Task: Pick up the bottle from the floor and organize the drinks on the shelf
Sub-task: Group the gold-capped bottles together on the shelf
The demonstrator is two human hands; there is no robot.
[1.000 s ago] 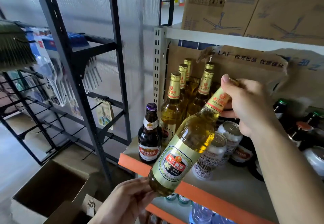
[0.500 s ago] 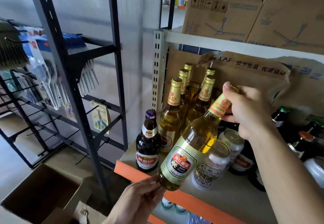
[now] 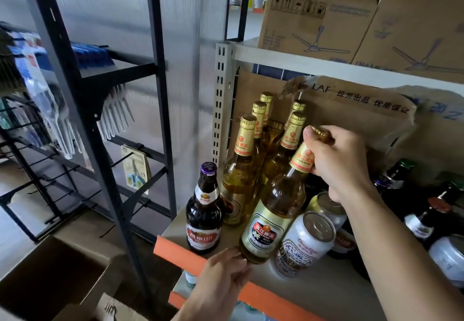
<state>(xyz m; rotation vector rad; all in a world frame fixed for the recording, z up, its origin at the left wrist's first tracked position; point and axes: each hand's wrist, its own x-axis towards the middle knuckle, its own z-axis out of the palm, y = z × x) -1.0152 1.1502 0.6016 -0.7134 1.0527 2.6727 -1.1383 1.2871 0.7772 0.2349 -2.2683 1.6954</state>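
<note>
Shelf (image 3: 180, 253): bottles (image 3: 241, 177), cans (image 3: 303, 240) — right grip (image 3: 339, 162) clasps tilted bottle (image 3: 276, 210), left grip (image 3: 218, 278) pinches its base.

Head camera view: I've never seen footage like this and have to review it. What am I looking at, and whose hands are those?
There is no machine here. A person wears one wide-angle camera on the head, so you look forward and down at their two bare hands. The right hand grips the neck of a pale beer bottle; the left hand holds its base. The bottle is tilted, base at the orange front edge of the shelf. On the shelf stand a dark bottle at the left, more pale bottles behind, and two cans beside the held one. Cardboard boxes sit on the level above.
</note>
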